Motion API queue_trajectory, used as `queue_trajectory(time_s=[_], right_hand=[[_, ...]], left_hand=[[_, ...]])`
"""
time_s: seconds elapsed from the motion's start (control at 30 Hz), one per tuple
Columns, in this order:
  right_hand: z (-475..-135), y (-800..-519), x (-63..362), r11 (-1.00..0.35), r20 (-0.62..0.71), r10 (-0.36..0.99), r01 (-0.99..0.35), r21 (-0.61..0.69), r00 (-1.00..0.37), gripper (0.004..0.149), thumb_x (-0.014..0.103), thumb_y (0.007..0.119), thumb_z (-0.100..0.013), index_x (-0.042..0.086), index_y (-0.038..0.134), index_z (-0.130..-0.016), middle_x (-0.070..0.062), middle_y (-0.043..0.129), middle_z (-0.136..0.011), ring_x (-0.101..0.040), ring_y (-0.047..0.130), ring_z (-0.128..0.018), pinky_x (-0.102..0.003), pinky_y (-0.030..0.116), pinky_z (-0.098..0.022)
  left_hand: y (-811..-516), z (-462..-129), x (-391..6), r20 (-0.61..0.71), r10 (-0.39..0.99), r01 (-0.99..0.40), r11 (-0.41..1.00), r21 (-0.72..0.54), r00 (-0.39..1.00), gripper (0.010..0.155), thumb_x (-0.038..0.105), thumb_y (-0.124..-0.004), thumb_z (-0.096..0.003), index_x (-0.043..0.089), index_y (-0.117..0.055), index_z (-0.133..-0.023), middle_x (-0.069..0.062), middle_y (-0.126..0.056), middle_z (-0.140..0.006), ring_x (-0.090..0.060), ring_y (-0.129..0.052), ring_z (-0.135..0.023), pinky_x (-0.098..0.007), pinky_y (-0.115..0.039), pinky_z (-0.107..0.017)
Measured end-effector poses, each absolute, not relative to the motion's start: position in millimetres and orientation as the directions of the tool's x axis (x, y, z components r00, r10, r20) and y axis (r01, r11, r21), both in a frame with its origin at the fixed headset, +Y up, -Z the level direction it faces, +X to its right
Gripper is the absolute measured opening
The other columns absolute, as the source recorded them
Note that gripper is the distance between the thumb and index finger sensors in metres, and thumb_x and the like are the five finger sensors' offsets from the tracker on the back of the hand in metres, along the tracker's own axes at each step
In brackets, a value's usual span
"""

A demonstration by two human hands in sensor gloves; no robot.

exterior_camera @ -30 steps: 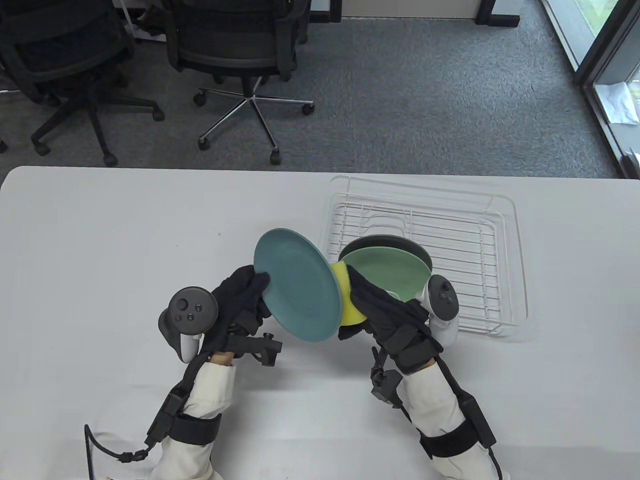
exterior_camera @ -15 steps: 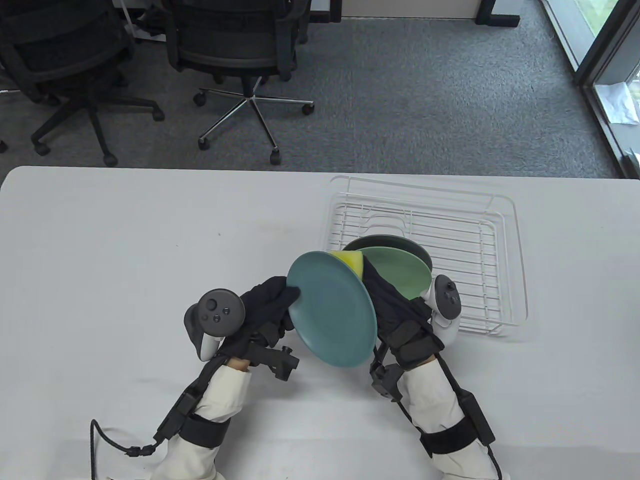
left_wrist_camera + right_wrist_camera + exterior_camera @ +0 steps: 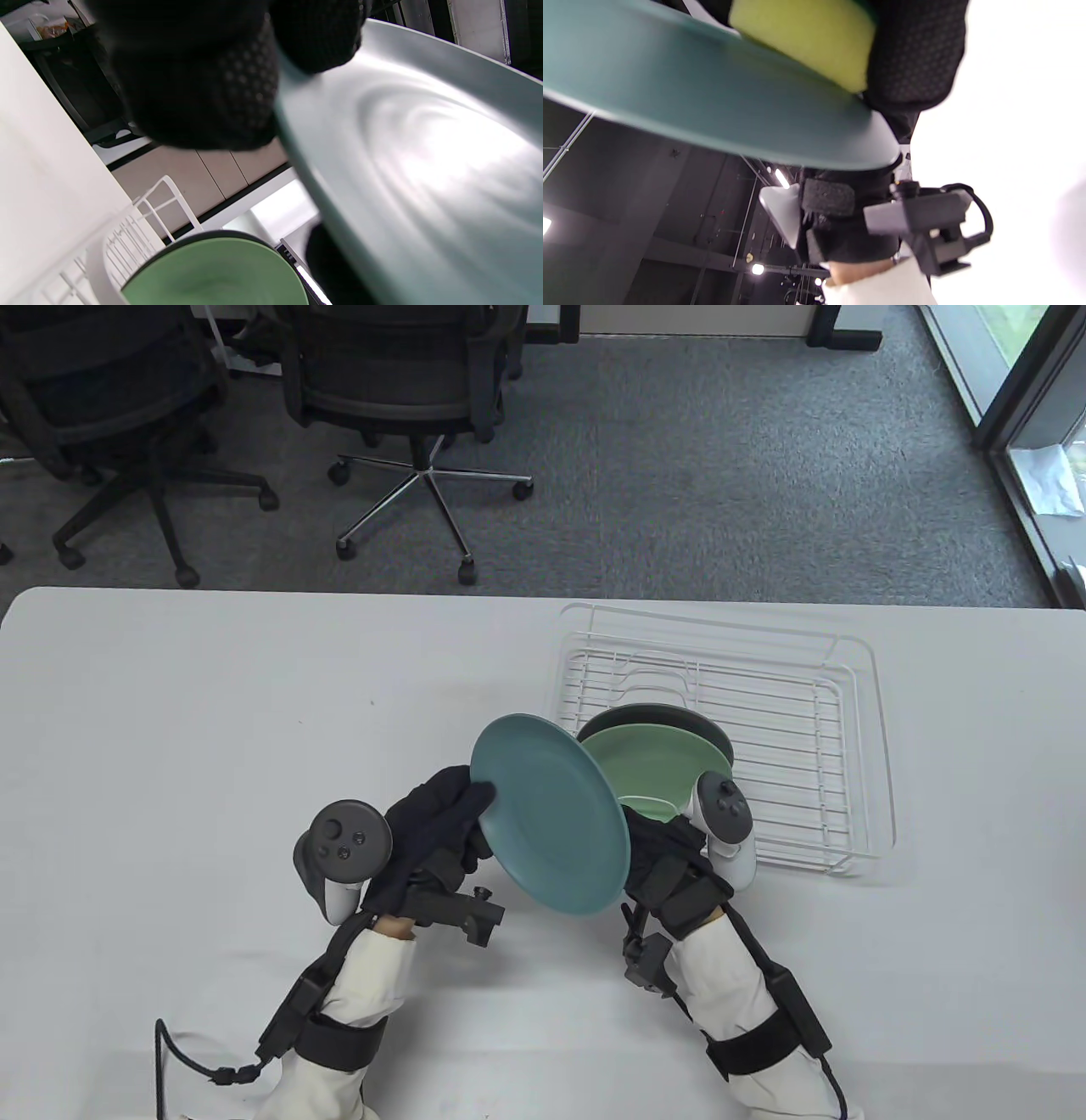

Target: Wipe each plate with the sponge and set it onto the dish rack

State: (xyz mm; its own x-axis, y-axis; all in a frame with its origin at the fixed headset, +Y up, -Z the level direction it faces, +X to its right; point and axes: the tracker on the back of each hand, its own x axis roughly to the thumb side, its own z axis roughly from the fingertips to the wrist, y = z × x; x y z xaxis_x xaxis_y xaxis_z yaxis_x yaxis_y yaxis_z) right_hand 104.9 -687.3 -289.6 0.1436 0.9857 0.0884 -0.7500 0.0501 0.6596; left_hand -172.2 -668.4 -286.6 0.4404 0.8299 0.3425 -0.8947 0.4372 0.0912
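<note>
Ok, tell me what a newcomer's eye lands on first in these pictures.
First the teal plate, held tilted above the table's near middle, the left hand pinching its left rim. Next the yellow sponge, which the right hand presses against the plate's far face. Then the white dish rack to the right, with a light green plate and a dark one already inside.

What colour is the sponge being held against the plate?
Yellow; the sponge shows best in the right wrist view.
</note>
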Motion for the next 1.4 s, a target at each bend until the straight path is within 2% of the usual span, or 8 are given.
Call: queue_trajectory(time_s=[0.4,0.7,0.83,0.93,1.0,1.2,1.4], right_hand=[[-286,-661,134,0.051,0.151,0.971,-0.784,0.618,0.183,0.062,0.034,0.053,-0.07,-0.003,0.033,-0.117,-0.045,0.061,-0.098,-0.05,0.082,-0.068,-0.041,0.082,-0.049],[-285,-652,159,0.037,0.273,0.944,-0.883,0.467,0.184,0.061,0.036,0.053,-0.071,0.005,0.031,-0.119,-0.04,0.056,-0.103,-0.049,0.075,-0.075,-0.042,0.079,-0.054],[-285,-650,176,0.083,0.303,0.927,-0.907,0.412,0.223,0.061,0.038,0.052,-0.071,0.007,0.029,-0.119,-0.039,0.054,-0.105,-0.047,0.073,-0.078,-0.042,0.078,-0.056],[-285,-647,190,0.142,0.324,0.904,-0.912,0.384,0.278,0.061,0.038,0.051,-0.072,0.007,0.028,-0.12,-0.038,0.054,-0.105,-0.046,0.074,-0.079,-0.041,0.078,-0.056],[-284,-645,197,0.183,0.327,0.888,-0.901,0.394,0.323,0.061,0.038,0.051,-0.072,0.008,0.027,-0.12,-0.038,0.053,-0.106,-0.046,0.073,-0.08,-0.042,0.077,-0.057],[-280,-641,208,0.236,0.339,0.86,-0.886,0.398,0.381,0.061,0.038,0.05,-0.072,0.008,0.027,-0.12,-0.037,0.053,-0.107,-0.046,0.073,-0.08,-0.042,0.077,-0.057],[-279,-640,216,0.278,0.342,0.836,-0.869,0.41,0.429,0.061,0.039,0.049,-0.072,0.009,0.025,-0.12,-0.036,0.052,-0.108,-0.045,0.073,-0.082,-0.042,0.077,-0.058]], left_hand=[[-667,-288,-181,0.33,0.779,-0.846,0.505,0.172,0.533,0.04,0.029,-0.077,-0.051,0.001,-0.093,-0.074,-0.012,-0.108,-0.043,-0.016,-0.108,-0.019,-0.007,-0.093,-0.001],[-666,-287,-179,0.35,0.742,-0.819,0.543,0.187,0.572,0.039,0.029,-0.078,-0.0508,0.002,-0.092,-0.075,-0.012,-0.108,-0.045,-0.018,-0.108,-0.02,-0.008,-0.093,-0.003],[-664,-287,-176,0.389,0.722,-0.815,0.55,0.18,0.573,0.039,0.028,-0.077,-0.0512,0.003,-0.089,-0.078,-0.013,-0.107,-0.05,-0.019,-0.109,-0.023,-0.009,-0.095,-0.005],[-656,-287,-172,0.47,0.634,-0.777,0.589,0.22,0.614,0.038,0.027,-0.076,-0.0517,0.004,-0.087,-0.08,-0.013,-0.106,-0.054,-0.021,-0.109,-0.028,-0.01,-0.096,-0.009],[-651,-288,-169,0.474,0.581,-0.738,0.618,0.272,0.661,0.038,0.027,-0.075,-0.0522,0.005,-0.086,-0.081,-0.012,-0.105,-0.055,-0.021,-0.109,-0.029,-0.01,-0.097,-0.01],[-641,-298,-153,0.474,0.559,-0.721,0.626,0.297,0.68,0.038,0.025,-0.074,-0.0527,0.006,-0.082,-0.084,-0.014,-0.103,-0.062,-0.024,-0.11,-0.036,-0.012,-0.1,-0.016],[-633,-310,-127,0.465,0.465,-0.635,0.696,0.334,0.754,0.038,0.023,-0.075,-0.0527,0.008,-0.08,-0.087,-0.014,-0.102,-0.068,-0.028,-0.11,-0.042,-0.016,-0.102,-0.021]])
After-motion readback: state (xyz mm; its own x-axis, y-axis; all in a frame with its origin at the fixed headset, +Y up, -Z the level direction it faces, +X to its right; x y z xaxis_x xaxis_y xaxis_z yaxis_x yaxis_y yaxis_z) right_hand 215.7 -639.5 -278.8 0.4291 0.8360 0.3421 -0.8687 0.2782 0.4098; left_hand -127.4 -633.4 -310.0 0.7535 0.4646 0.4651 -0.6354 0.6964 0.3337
